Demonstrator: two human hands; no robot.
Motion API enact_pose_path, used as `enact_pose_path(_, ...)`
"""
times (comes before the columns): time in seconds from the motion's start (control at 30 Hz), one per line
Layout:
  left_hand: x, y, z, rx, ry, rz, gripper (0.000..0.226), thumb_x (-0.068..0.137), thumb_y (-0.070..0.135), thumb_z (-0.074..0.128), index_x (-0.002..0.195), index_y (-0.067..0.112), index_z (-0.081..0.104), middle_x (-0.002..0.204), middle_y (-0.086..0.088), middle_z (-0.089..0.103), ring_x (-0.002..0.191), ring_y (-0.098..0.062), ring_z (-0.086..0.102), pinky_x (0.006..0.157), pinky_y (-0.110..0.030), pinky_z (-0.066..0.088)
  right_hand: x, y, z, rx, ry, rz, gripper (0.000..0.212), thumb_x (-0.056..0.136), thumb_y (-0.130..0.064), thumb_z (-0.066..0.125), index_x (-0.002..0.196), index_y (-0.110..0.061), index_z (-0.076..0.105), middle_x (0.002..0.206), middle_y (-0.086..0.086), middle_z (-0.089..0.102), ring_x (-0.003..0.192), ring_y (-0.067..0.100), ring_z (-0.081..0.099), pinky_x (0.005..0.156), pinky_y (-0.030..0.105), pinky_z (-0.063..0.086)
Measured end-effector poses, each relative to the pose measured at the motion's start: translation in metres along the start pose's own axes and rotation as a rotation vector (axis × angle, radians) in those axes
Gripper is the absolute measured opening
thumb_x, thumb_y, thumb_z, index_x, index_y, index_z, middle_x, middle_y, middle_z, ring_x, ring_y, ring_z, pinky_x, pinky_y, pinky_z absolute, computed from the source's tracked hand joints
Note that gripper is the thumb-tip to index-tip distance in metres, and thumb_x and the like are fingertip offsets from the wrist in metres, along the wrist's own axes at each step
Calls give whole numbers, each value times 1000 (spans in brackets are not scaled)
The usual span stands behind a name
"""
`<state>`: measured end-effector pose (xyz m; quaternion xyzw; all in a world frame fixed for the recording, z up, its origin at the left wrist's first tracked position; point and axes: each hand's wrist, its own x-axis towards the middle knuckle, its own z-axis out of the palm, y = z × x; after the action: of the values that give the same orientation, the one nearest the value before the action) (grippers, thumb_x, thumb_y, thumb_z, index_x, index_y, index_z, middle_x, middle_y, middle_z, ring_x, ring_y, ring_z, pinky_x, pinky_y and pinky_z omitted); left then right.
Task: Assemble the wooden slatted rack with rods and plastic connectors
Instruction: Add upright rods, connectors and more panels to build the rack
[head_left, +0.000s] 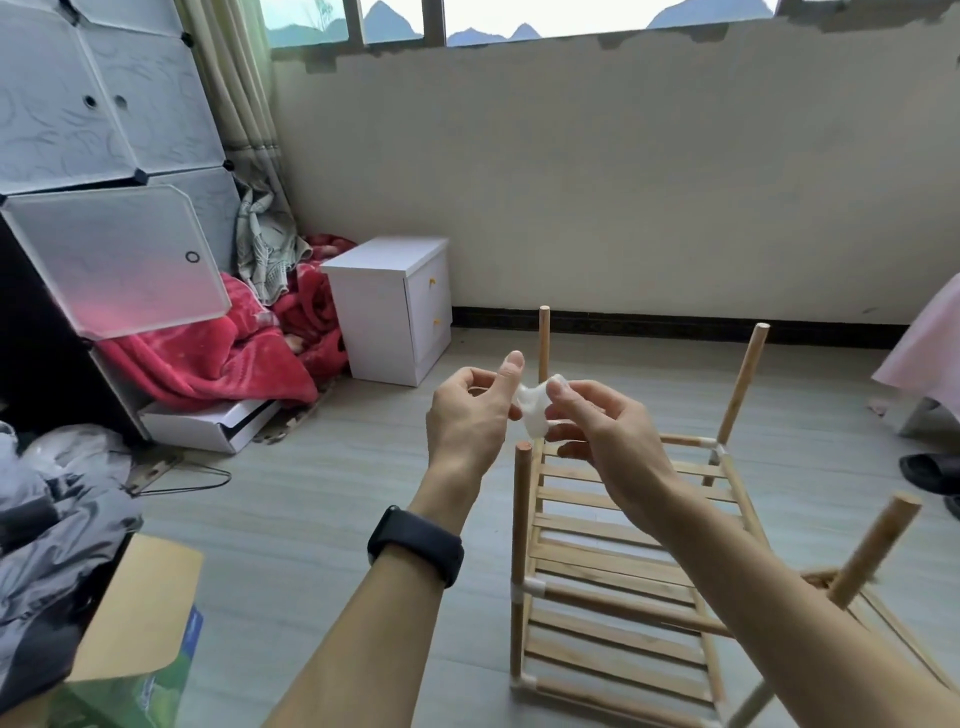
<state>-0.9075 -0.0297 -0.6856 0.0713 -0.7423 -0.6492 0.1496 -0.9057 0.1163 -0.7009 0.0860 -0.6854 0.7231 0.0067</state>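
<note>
The wooden slatted rack (613, 561) stands on the floor at centre right, with slatted shelves joined by white plastic connectors at the corners. Several upright rods rise from it: one near left (521, 519), one far left (544, 343), one far right (743, 379) and one near right (872, 551). Above the near left rod I hold a loose white plastic connector (535, 408) between both hands. My left hand (470, 415) pinches its left side. My right hand (602, 436) grips its right side with the fingertips.
A white bedside cabinet (389, 306) stands by the far wall. Red blankets (218, 358) and a white box (218, 421) lie at the left under a plastic cube wardrobe (104, 104). A cardboard box (135, 613) and dark clothes (47, 545) sit near left.
</note>
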Motion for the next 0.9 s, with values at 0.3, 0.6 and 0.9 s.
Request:
enact_pose_path(0.3, 0, -17, -14, -93, -243, -97, 30, 99, 44, 55, 110, 24, 75, 101, 2, 76, 103, -19, 67, 80, -32, 45, 1, 8, 6, -31, 77, -93, 24, 94, -28, 68, 107, -8, 70, 90, 9, 74, 81, 20, 72, 78, 31, 60)
enact_pose_path(0.6, -2, -30, -14, -115, -353, -100, 32, 98, 41, 56, 124, 31, 71, 109, 4, 75, 108, -16, 66, 87, -34, 47, -5, 17, -1, -169, 69, -168, 35, 84, -38, 73, 105, -10, 70, 88, 8, 76, 80, 20, 74, 73, 30, 60)
enact_pose_path(0.9, 1, -44, -13, -116, -385, -141, 26, 97, 36, 58, 117, 34, 73, 103, 7, 76, 106, -17, 66, 87, -33, 48, -7, 26, -8, -194, 21, -87, 23, 90, -29, 73, 105, -11, 72, 87, 6, 77, 81, 21, 74, 77, 35, 61)
